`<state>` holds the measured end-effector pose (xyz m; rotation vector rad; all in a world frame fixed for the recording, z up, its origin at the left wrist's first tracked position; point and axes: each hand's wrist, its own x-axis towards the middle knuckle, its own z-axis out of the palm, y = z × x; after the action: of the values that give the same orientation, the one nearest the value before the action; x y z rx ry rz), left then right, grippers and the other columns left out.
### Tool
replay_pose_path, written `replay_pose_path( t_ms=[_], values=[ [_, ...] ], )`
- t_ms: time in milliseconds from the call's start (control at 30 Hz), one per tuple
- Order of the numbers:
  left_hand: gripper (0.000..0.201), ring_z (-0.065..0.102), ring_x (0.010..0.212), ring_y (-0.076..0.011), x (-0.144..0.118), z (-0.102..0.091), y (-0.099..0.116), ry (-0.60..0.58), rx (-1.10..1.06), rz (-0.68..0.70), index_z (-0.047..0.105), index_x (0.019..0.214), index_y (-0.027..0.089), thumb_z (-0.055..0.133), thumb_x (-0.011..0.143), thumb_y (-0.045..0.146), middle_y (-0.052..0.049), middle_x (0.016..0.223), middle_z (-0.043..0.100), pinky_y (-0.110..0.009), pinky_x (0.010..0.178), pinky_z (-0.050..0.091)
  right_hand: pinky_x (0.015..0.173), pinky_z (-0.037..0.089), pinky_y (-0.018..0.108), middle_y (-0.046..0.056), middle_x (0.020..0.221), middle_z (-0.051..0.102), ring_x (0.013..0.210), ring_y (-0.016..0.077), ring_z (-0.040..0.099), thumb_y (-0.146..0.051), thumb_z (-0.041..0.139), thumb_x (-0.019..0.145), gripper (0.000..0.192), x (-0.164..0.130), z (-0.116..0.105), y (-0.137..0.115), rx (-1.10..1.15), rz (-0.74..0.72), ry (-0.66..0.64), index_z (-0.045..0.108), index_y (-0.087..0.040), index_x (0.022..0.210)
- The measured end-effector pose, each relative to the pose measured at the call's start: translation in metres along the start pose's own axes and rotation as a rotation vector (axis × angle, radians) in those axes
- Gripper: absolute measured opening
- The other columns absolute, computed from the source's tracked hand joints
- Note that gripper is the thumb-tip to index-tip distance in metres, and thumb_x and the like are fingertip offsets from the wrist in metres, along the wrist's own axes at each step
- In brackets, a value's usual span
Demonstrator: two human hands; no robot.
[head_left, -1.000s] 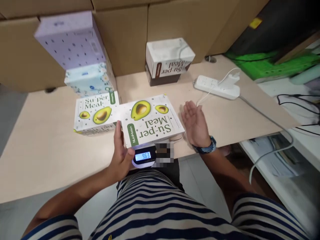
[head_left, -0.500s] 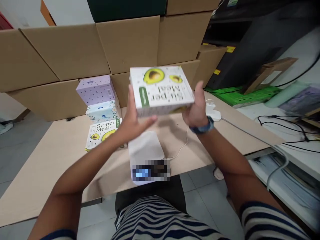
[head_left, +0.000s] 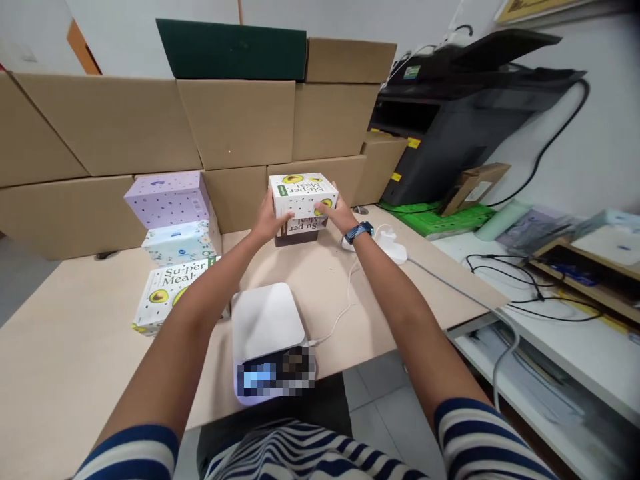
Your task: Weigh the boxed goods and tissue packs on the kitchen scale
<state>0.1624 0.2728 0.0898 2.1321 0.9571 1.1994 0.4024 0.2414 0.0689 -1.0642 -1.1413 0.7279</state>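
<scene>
Both my hands are around a white Su-per Meal box (head_left: 303,204) with avocado pictures, at the back of the table. My left hand (head_left: 267,219) presses its left side, thumb across the front. My right hand (head_left: 341,212), with a watch on the wrist, grips the right side. Directly beneath is a second, dark brown Su-per Meal box (head_left: 297,238); whether the two touch is hard to tell. Nearer to me lies a white digital scale (head_left: 267,320) with a lit, blurred display and nothing on its plate.
On the left stand another avocado box (head_left: 160,293), a flowered tissue pack (head_left: 177,243) and a lilac box (head_left: 167,203). Cardboard boxes (head_left: 240,127) wall the back. A white power strip (head_left: 393,250) with cables lies right; a dark printer (head_left: 450,127) stands behind.
My hands have carried the avocado box away from above the scale to the back of the table, over the brown box. The camera view has tilted up.
</scene>
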Motion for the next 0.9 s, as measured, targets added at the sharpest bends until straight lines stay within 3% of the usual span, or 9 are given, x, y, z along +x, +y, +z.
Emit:
replay_pose_path(
  t_ms=[267, 367, 500, 600, 667, 733, 800, 867, 900],
  values=[
    [0.067, 0.053, 0.155, -0.0429, -0.014, 0.014, 0.017, 0.058, 0.156, -0.202, 0.046, 0.16, 0.016, 0.066, 0.096, 0.021, -0.024, 0.166, 0.054, -0.065, 0.126, 0.044, 0.124, 0.052, 0.058, 0.02, 0.147, 0.072, 0.138, 0.0335, 0.069, -0.071, 0.08, 0.076, 0.082, -0.001, 0.01, 0.021, -0.176, 0.002, 0.123, 0.06, -0.019, 0.135],
    [0.064, 0.048, 0.159, -0.0367, -0.026, 0.001, 0.027, 0.076, 0.16, -0.179, 0.047, 0.161, 0.018, 0.064, 0.099, 0.022, -0.02, 0.17, 0.05, -0.057, 0.131, 0.041, 0.133, 0.041, 0.063, 0.021, 0.164, 0.056, 0.158, 0.0349, 0.052, -0.064, 0.079, 0.078, 0.094, -0.011, 0.009, 0.016, -0.255, -0.034, 0.174, 0.045, -0.021, 0.155],
    [0.064, 0.053, 0.157, -0.0323, -0.089, -0.067, 0.062, -0.089, 0.179, 0.205, 0.052, 0.159, 0.025, 0.063, 0.104, 0.055, -0.014, 0.169, 0.054, -0.05, 0.131, 0.044, 0.143, 0.007, 0.063, 0.013, 0.187, 0.011, 0.177, 0.0306, 0.002, -0.058, 0.077, 0.08, 0.114, -0.064, 0.016, 0.014, -0.386, -0.203, 0.233, 0.017, -0.027, 0.172],
    [0.06, 0.054, 0.156, -0.0318, -0.166, -0.139, 0.099, -0.174, 0.312, 0.316, 0.059, 0.156, 0.029, 0.057, 0.106, 0.063, -0.008, 0.166, 0.06, -0.052, 0.133, 0.042, 0.142, 0.01, 0.067, 0.009, 0.188, 0.011, 0.177, 0.0325, 0.007, -0.064, 0.068, 0.089, 0.105, -0.13, 0.038, 0.017, -0.439, -0.414, 0.055, 0.014, -0.034, 0.173],
    [0.052, 0.062, 0.148, -0.0313, -0.216, -0.182, 0.107, -0.068, 0.354, 0.209, 0.064, 0.15, 0.033, 0.059, 0.106, 0.06, -0.005, 0.158, 0.067, -0.053, 0.129, 0.047, 0.139, 0.019, 0.07, 0.007, 0.188, 0.011, 0.177, 0.0326, 0.009, -0.073, 0.065, 0.09, 0.105, -0.168, 0.06, 0.019, -0.331, -0.322, -0.118, 0.01, -0.039, 0.173],
    [0.053, 0.065, 0.144, -0.0327, -0.252, -0.213, 0.091, 0.141, 0.311, 0.015, 0.068, 0.144, 0.034, 0.059, 0.104, 0.067, -0.006, 0.152, 0.071, -0.056, 0.125, 0.05, 0.14, 0.02, 0.068, 0.006, 0.19, 0.005, 0.177, 0.0307, 0.006, -0.083, 0.063, 0.086, 0.114, -0.19, 0.086, 0.018, -0.163, -0.069, -0.243, 0.003, -0.04, 0.173],
    [0.068, 0.062, 0.146, -0.0376, -0.273, -0.23, 0.055, 0.391, 0.146, -0.223, 0.07, 0.139, 0.029, 0.054, 0.098, 0.081, -0.013, 0.155, 0.067, -0.063, 0.125, 0.048, 0.143, 0.012, 0.063, 0.006, 0.19, -0.003, 0.177, 0.029, 0.0, -0.09, 0.058, 0.083, 0.122, -0.194, 0.116, 0.017, -0.031, 0.156, -0.315, -0.002, -0.037, 0.174],
    [0.087, 0.044, 0.162, -0.0432, -0.281, -0.232, 0.013, 0.54, -0.057, -0.452, 0.066, 0.138, 0.027, 0.049, 0.088, 0.096, -0.016, 0.17, 0.053, -0.07, 0.13, 0.039, 0.144, 0.009, 0.062, 0.005, 0.19, 0.004, 0.177, 0.029, 0.0, -0.091, 0.056, 0.083, 0.119, -0.19, 0.149, 0.013, 0.028, 0.246, -0.401, 0.006, -0.035, 0.175],
    [0.095, 0.033, 0.169, -0.0435, -0.283, -0.227, -0.004, 0.528, -0.162, -0.517, 0.063, 0.14, 0.027, 0.046, 0.084, 0.101, -0.014, 0.175, 0.047, -0.07, 0.134, 0.034, 0.143, 0.012, 0.063, 0.004, 0.189, 0.014, 0.177, 0.03, 0.006, -0.09, 0.058, 0.085, 0.113, -0.188, 0.165, 0.01, 0.053, 0.255, -0.477, 0.015, -0.035, 0.174]
  ],
)
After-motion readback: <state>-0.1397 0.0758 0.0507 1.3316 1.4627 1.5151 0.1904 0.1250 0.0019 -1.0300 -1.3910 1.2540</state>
